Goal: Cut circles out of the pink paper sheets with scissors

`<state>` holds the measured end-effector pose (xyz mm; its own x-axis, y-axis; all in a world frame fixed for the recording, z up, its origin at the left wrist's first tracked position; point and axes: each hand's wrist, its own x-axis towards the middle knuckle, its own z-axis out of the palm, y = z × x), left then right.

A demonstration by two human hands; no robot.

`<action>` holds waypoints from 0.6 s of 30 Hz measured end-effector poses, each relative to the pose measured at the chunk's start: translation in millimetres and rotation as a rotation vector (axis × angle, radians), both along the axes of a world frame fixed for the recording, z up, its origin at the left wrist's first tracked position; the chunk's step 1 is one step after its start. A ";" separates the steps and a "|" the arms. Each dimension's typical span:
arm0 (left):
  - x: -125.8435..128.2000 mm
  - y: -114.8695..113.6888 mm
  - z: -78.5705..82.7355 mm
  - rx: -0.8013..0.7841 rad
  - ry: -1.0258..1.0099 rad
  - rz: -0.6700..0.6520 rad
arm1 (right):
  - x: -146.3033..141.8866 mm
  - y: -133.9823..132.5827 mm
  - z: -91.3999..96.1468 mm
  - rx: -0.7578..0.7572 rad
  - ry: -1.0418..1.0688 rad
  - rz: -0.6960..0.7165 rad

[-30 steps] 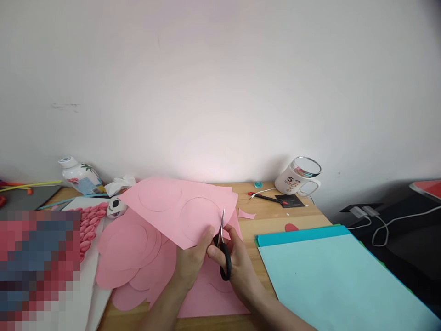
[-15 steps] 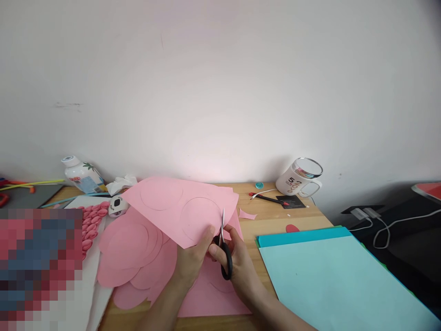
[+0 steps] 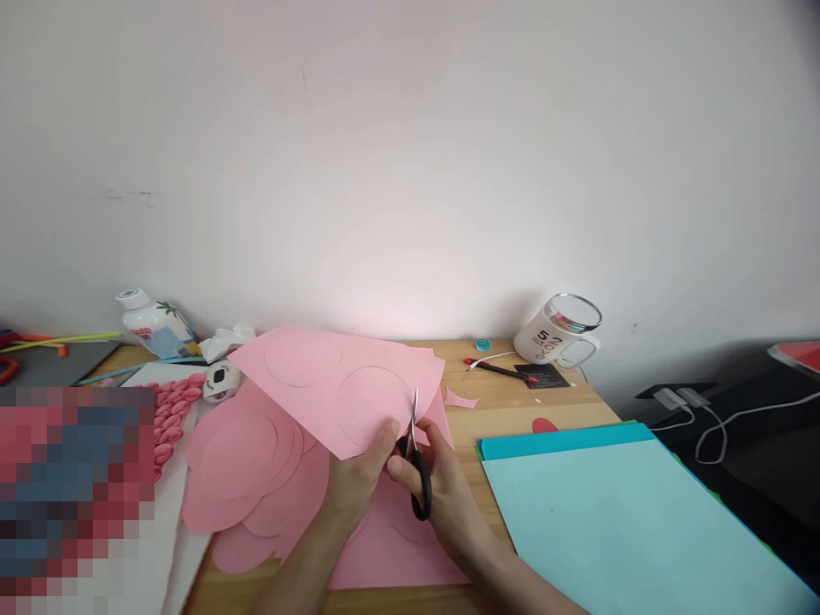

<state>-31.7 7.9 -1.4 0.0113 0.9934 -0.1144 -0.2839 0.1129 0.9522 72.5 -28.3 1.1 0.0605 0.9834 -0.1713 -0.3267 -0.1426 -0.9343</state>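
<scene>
My left hand [image 3: 359,478] pinches the lower edge of a pink paper sheet [image 3: 307,376], which is held up at a tilt with drawn circles on it. In my right hand [image 3: 442,478] are black-handled scissors [image 3: 419,478], their metal blades pointing up at the right edge of the drawn circle. The thumb and fingers are in the scissor loops. Under the sheet, several pink paper circles [image 3: 224,470] lie in an overlapping pile on the left. Another pink sheet [image 3: 397,564] with a drawn curve lies flat below my hands.
Light blue sheets [image 3: 595,512] are stacked at right. Behind them stand a white mug [image 3: 544,337], a black-and-red pen [image 3: 500,369] and a black card [image 3: 541,376]. A pink scrap [image 3: 461,399] lies nearby. At left are a white bottle [image 3: 157,329], crumpled tissue [image 3: 227,342] and pink beaded pieces [image 3: 176,410].
Almost nothing differs. The view has shifted very slightly, and both hands, the sheet and the scissors keep nearly the same positions.
</scene>
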 end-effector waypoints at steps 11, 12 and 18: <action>0.7 -0.3 2.6 0.007 0.016 -0.016 | 1.2 0.4 2.8 0.002 -0.054 0.020; 0.7 -0.1 2.8 0.006 0.018 -0.018 | 1.3 0.2 3.6 -0.003 -0.054 0.023; -0.1 -0.1 5.6 -0.025 0.017 -0.033 | 2.0 0.4 2.4 0.000 -0.066 0.047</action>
<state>-31.7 7.8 4.1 0.0424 0.9892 -0.1401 -0.2637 0.1463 0.9534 74.5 -27.9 3.5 0.0255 0.9854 -0.1682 -0.2570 -0.1562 -0.9537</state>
